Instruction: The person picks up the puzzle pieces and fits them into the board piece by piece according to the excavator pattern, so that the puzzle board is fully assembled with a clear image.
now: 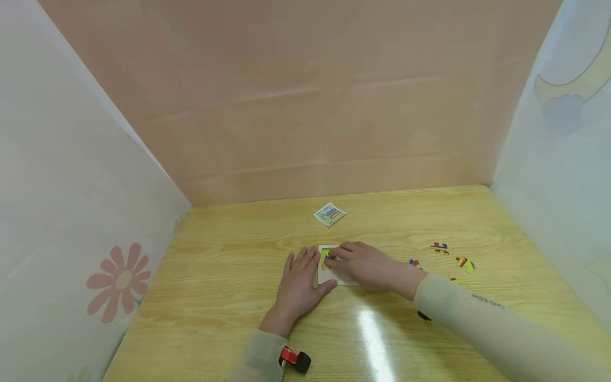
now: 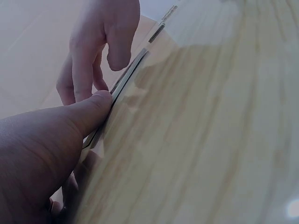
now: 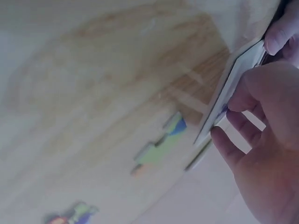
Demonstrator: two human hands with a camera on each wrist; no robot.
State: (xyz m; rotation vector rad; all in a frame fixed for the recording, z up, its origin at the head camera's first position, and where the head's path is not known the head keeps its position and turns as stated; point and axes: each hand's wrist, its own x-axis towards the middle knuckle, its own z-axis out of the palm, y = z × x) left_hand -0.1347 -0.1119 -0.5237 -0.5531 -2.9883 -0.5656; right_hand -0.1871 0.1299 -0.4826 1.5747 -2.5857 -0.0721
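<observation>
A small white-rimmed puzzle board (image 1: 326, 277) lies flat on the wooden table, with coloured pieces fitted at its upper left. Along its left side rests my left hand (image 1: 298, 284), fingers straight. The left thumb (image 2: 91, 109) touches the board's near edge. My right hand (image 1: 369, 265) reaches over the board from the right and covers much of it. Its thumb and fingers pinch a puzzle piece (image 3: 222, 111) at the board's surface; most of that piece is hidden by the fingers.
A square picture card (image 1: 330, 214) lies behind the board. Loose puzzle pieces are scattered to the right, among them a red and purple one (image 1: 439, 246) and a green and orange one (image 1: 466, 264); the right forearm partly covers others. Fabric walls enclose the table's back and sides.
</observation>
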